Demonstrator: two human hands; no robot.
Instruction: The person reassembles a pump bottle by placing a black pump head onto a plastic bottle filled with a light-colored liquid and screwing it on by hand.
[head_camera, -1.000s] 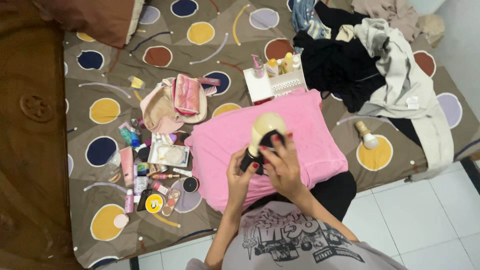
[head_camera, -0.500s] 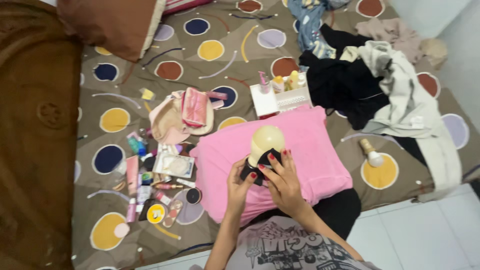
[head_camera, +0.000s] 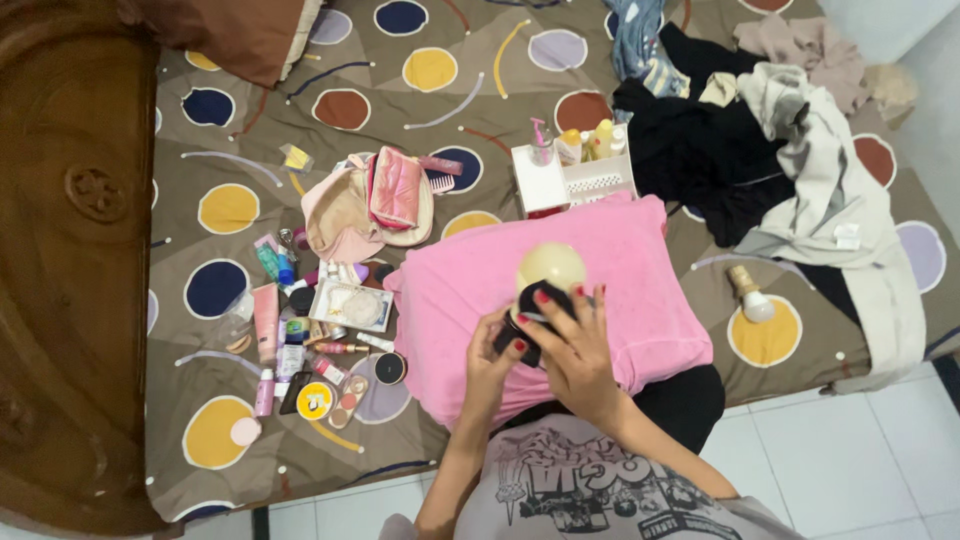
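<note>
My left hand (head_camera: 494, 352) and my right hand (head_camera: 566, 342) both grip a round black compact (head_camera: 536, 304) over a pink pillow (head_camera: 600, 250). Its lid stands open, showing a pale yellow disc (head_camera: 550, 265). My fingers wrap the black base from both sides, and my nails are red. The pillow lies across my lap at the bed's near edge.
Many small cosmetics (head_camera: 300, 340) lie scattered on the spotted bedsheet (head_camera: 230, 210) to the left, beside a pink pouch (head_camera: 395, 190). A white organiser box (head_camera: 575, 175) with bottles stands behind the pillow. Clothes (head_camera: 760, 150) are piled at the right. A small bottle (head_camera: 750, 295) lies nearby.
The view has shifted slightly and my hands have moved a little on the compact. Both hands keep hold of it.
</note>
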